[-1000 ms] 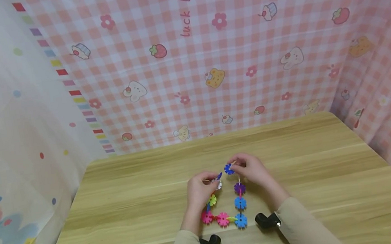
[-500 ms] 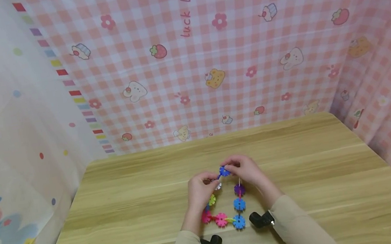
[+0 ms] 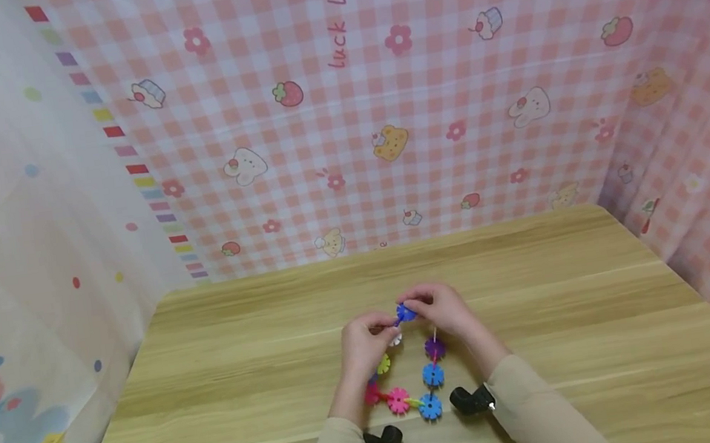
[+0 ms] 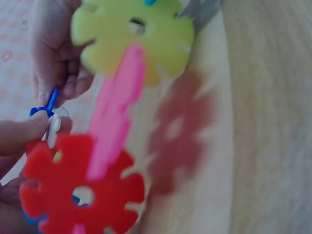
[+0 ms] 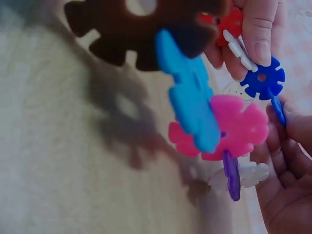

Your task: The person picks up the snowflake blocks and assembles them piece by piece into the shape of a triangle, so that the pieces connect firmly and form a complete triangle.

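Both hands hold a looped chain (image 3: 418,393) of colourful plastic snowflake discs just above the wooden table (image 3: 235,387). My right hand (image 3: 416,308) pinches a dark blue disc (image 3: 405,312) at the chain's right end. My left hand (image 3: 387,326) pinches the left end by a white piece (image 3: 396,338), and the two ends meet between the fingertips. In the right wrist view the dark blue disc (image 5: 263,80) sits between both hands, above a pink disc (image 5: 234,129). In the left wrist view a red disc (image 4: 80,190) and a yellow-green disc (image 4: 131,39) hang by my left hand (image 4: 27,134).
Pink checked cloth (image 3: 379,98) walls the table at the back and right, and a pale printed sheet (image 3: 16,258) hangs on the left. Black wrist cameras (image 3: 382,442) sit near the table's front edge. Bare wood lies to either side of the hands.
My right hand has carried the dark blue disc left to my left hand's end of the chain. The gap between the two ends has closed.
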Tool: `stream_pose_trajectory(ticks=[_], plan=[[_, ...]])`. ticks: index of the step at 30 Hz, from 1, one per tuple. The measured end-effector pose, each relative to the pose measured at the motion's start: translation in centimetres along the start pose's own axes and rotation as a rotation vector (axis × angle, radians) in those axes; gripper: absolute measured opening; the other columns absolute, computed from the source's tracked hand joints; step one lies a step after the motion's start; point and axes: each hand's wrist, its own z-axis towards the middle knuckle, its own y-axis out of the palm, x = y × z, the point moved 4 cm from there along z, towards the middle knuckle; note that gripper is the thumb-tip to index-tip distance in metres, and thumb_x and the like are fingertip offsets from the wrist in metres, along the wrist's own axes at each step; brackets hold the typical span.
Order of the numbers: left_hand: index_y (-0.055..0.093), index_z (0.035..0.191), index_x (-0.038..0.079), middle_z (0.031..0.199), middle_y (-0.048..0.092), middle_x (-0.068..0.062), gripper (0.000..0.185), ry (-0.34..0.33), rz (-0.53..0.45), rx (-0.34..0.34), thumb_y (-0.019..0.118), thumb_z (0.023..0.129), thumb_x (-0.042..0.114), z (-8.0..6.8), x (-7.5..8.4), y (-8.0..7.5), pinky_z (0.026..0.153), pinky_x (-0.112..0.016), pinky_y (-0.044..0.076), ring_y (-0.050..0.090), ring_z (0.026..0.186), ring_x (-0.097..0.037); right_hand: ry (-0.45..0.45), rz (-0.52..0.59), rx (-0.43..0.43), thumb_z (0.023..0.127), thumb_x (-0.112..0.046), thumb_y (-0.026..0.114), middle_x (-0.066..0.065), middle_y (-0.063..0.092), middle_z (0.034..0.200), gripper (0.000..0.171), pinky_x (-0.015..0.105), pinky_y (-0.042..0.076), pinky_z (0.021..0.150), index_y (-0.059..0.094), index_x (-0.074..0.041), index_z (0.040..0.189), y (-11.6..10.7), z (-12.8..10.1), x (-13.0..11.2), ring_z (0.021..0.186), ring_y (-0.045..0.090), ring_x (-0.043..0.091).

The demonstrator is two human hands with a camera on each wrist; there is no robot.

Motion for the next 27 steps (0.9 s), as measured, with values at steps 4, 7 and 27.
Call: stream_pose_trajectory(ticks=[4, 7, 27], plan=[[0.074, 0.098, -0.001, 0.089, 0.072, -0.010, 0.017, -0.037, -0.031, -0.065, 0.077, 0.082, 0.003, 0.1, -0.1, -0.3, 0.067, -0.027, 0.057, 0.068, 0.079, -0.021, 0.002, -0.004, 0.007, 0.094, -0.007, 0.066, 0.006, 0.072, 0.091, 0.013, 0.028, 0.050, 0.073, 0.074, -0.002, 0.103, -0.1, -0.1, 0.3, 0.079, 0.061, 0.014], [0.071, 0.105, -0.003, 0.091, 0.071, -0.012, 0.023, -0.031, -0.025, -0.114, 0.076, 0.085, 0.006, 0.5, 0.1, -0.4, 0.071, -0.030, 0.057, 0.069, 0.083, -0.025, 0.017, 0.007, 0.015, 0.094, -0.008, 0.067, 0.003, 0.070, 0.084, 0.011, 0.028, 0.048, 0.065, 0.073, -0.002, 0.101, -0.2, -0.2, 0.5, 0.073, 0.058, 0.016], [0.063, 0.130, 0.006, 0.107, 0.069, -0.015, 0.042, -0.113, -0.113, -0.313, 0.072, 0.089, 0.005, 1.3, -0.1, -0.2, 0.081, -0.035, 0.056, 0.065, 0.095, -0.027, 0.076, 0.058, 0.087, 0.095, -0.015, 0.067, 0.004, 0.067, 0.085, 0.015, 0.033, 0.051, 0.074, 0.067, -0.001, 0.099, -1.4, -1.1, 0.9, 0.082, 0.062, 0.024]])
